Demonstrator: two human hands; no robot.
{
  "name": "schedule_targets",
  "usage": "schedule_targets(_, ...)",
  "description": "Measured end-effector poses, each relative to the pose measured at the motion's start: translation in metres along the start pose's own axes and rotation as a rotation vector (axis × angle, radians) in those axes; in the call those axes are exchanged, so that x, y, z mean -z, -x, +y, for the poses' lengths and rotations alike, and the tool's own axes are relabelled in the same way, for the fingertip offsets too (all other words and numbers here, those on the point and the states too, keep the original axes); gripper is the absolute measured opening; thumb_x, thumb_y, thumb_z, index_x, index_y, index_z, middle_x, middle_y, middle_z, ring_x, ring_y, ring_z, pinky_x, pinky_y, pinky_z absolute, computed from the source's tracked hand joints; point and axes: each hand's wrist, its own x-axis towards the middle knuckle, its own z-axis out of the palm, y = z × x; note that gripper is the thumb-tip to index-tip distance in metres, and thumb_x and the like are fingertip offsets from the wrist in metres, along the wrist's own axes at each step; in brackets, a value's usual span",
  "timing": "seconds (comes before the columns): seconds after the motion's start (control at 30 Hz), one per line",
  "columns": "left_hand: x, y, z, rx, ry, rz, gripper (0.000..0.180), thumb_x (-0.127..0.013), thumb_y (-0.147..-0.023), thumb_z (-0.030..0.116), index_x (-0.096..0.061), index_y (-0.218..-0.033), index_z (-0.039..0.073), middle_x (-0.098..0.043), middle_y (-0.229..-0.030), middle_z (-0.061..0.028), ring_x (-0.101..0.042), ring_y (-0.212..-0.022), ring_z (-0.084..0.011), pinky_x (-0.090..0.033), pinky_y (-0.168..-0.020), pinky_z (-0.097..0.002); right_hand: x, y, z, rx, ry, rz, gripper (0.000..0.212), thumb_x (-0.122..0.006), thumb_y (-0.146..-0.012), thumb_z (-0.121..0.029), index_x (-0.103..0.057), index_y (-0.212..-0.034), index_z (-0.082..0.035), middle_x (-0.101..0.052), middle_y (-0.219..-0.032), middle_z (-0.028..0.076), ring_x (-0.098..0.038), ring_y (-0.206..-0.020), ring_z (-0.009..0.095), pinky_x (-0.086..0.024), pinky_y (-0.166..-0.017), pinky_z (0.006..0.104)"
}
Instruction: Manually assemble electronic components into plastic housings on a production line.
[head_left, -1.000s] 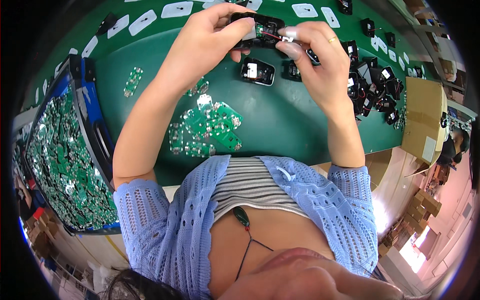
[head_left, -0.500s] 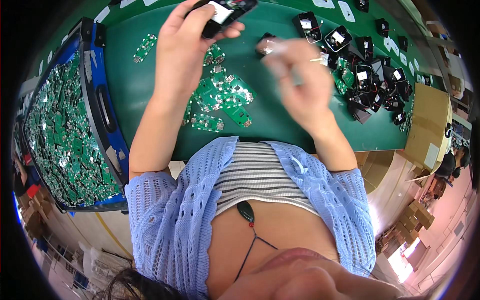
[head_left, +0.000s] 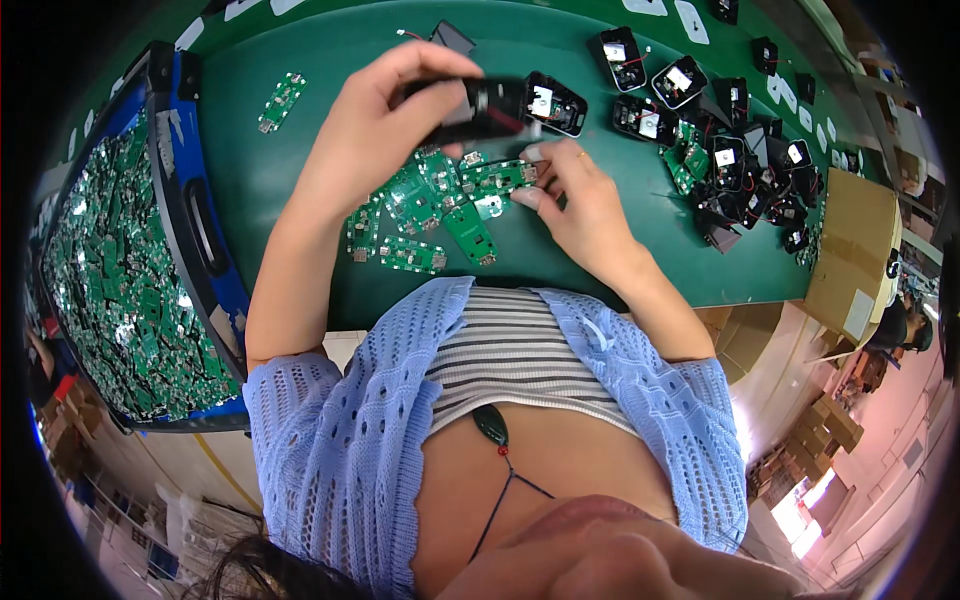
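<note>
My left hand (head_left: 395, 115) is closed around a black plastic case (head_left: 490, 110), held above the table and smeared by motion. My right hand (head_left: 585, 205) pinches the end of a narrow green circuit board (head_left: 500, 178) between thumb and fingers. That board lies over the right side of a loose heap of green circuit boards (head_left: 412, 195) on the table. Just beyond the held case, an open black case (head_left: 556, 104) with a white part inside rests on the green surface. A dark case piece (head_left: 452, 38) with a red wire lies farther off, past my left hand.
To the left stands a blue, black-rimmed crate (head_left: 205, 215) full of green boards. One board (head_left: 282, 102) lies alone near it. Several black cases with wires (head_left: 740, 165) are piled at the right, beside a cardboard box (head_left: 850, 255). Flat white pieces (head_left: 692, 22) line the far side.
My left hand has come nearer and tilted the case rightward. My right hand has moved down and left to the heap and now grips a board. The dark case piece at the back has come into sight.
</note>
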Motion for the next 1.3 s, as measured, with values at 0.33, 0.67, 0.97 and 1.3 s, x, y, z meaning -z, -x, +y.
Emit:
schedule_targets(0.33,-0.03,0.011,-0.006,0.056,-0.131,-0.25,0.021,-0.054,-0.087,0.0,-0.056,-0.108,-0.001,-0.058,-0.107,-0.0045,-0.057,-0.095,-0.0103,-0.046,-0.081,-0.0229,0.027,-0.024,-0.017,-0.072,-0.863,0.184,0.03,-0.06,-0.087,-0.001,-0.048,-0.115,0.001,-0.058,-0.104,0.008,-0.058,-0.088,0.012,-0.05,-0.073,0.0241)
schedule_targets(0.67,-0.052,0.005,-0.01,0.128,0.259,-0.081,0.022,-0.047,-0.092,0.006,-0.05,-0.113,-0.002,-0.061,-0.104,-0.013,-0.065,-0.082,-0.0196,-0.056,-0.068,-0.03,0.029,-0.037,-0.001,-0.048,-0.635,0.525,0.019,-0.054,-0.094,-0.013,-0.047,-0.108,-0.003,-0.059,-0.083,0.004,-0.059,-0.062,0.01,-0.047,-0.052,0.0219)
schedule_targets(0.97,-0.047,-0.005,-0.019,-0.05,0.115,0.183,0.021,-0.046,-0.093,0.006,-0.049,-0.11,-0.006,-0.061,-0.094,-0.0159,-0.067,-0.074,-0.0208,-0.056,-0.065,-0.0288,0.05,-0.013,-0.024,-0.067,-0.951,0.338,0.031,-0.05,-0.092,-0.003,-0.048,-0.122,0.004,-0.054,-0.097,0.01,-0.063,-0.071,0.018,-0.054,-0.059,0.0298)
schedule_targets(1.3,-0.049,-0.001,-0.011,-0.057,0.157,0.196,0.018,-0.049,-0.092,0.006,-0.049,-0.106,-0.005,-0.06,-0.096,-0.0136,-0.066,-0.073,-0.0183,-0.055,-0.062,-0.0262,0.047,-0.009,-0.039,-0.121,-1.073,0.166,0.037,-0.054,-0.089,-0.001,-0.042,-0.124,0.003,-0.053,-0.088,0.008,-0.059,-0.062,0.016,-0.049,-0.051,0.0258)
